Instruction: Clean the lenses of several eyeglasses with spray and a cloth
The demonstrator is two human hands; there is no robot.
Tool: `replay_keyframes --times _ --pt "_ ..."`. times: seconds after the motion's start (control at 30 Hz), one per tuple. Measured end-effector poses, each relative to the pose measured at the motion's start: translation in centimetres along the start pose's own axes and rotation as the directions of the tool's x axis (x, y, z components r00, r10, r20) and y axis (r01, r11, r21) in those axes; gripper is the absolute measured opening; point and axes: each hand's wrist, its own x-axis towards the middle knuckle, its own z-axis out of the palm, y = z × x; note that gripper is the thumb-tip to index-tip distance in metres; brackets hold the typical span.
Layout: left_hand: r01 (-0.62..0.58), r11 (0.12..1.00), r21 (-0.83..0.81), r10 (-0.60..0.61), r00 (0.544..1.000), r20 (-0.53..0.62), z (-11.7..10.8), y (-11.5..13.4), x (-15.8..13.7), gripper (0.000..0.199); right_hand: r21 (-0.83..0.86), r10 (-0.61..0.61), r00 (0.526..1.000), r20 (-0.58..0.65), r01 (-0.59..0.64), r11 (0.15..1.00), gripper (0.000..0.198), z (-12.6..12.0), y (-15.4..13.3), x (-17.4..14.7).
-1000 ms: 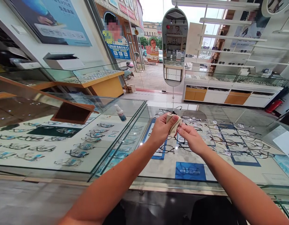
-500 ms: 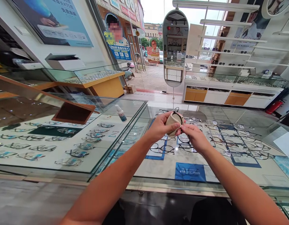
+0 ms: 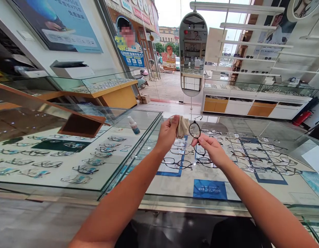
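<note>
Between thumb and fingers, my left hand [image 3: 168, 132] pinches a bunched beige cleaning cloth [image 3: 183, 127]. Just to its right, my right hand [image 3: 209, 146] grips a pair of dark round-framed eyeglasses [image 3: 195, 130] near the middle of the frame. One lens stands above the right fingertips, the other hangs below them. Cloth and eyeglasses are apart, with a small gap between them. Both hands are raised over the glass display case [image 3: 175, 189], which holds rows of eyeglasses.
A white spray bottle [image 3: 133, 125] stands on the left glass case. A brown-edged mirror or tray [image 3: 81, 124] leans in from the left. A blue card [image 3: 209, 189] lies inside the near case. An oval mirror [image 3: 193, 55] stands beyond the counter.
My left hand has drawn the cloth off the eyeglasses and moved slightly left and up. The upper lens, wrapped in cloth before, is now uncovered. My right hand keeps its grip.
</note>
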Motion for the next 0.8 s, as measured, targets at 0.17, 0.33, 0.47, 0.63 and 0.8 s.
replay_keyframes --times 0.17,0.33,0.47,0.63,0.8 --pt "-0.051 0.959 0.278 0.131 0.952 -0.275 -4.0 -2.1 3.9 0.055 0.085 0.018 0.997 -0.069 -0.012 0.996 0.05 -1.5 0.8 0.4" --pt "0.047 0.82 0.571 0.226 0.889 -0.398 -6.7 -3.4 5.3 0.017 0.169 0.056 0.991 -0.12 -0.035 0.985 0.045 -2.7 0.8 0.9" --pt "0.14 0.764 0.63 0.191 0.883 -0.428 -7.0 -4.2 5.1 0.007 0.237 0.092 0.986 -0.139 -0.057 0.97 0.045 -3.0 0.6 1.2" --pt "0.088 0.583 0.808 0.367 0.859 -0.358 -5.9 -3.1 4.3 0.018 0.262 0.096 0.985 -0.143 -0.056 0.964 0.044 -2.9 0.4 1.2" --pt "-0.148 0.752 0.643 0.294 0.948 -0.126 -4.3 -1.9 3.6 0.006 0.158 0.069 0.989 -0.132 -0.048 0.986 0.044 -2.8 0.6 1.1"
